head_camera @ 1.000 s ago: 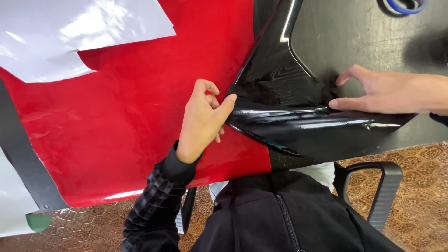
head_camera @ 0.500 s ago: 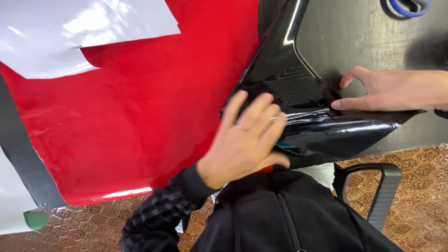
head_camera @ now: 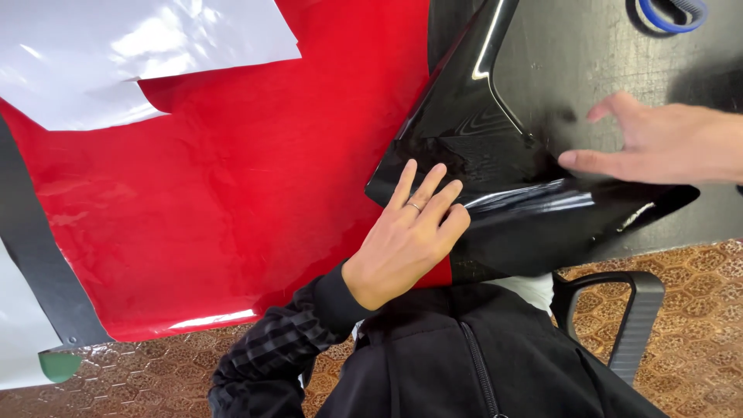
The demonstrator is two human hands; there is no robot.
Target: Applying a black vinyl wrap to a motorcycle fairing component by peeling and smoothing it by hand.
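While the left hand lay flat with fingers spread and released on the near edge of the glossy black panel, at centre right of the frame, the right hand hovered open at its right side, fingertips just touching and gripping nothing. Most of the panel's surface already looked smooth and shiny. It rested partly on the red vinyl sheet, with wrinkles left near the middle.

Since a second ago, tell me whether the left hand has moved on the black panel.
Yes. The left hand was pinching the glossy black panel edge beside the red sheet; it lifted off and now lies flat, fingers spread, further right onto the panel.
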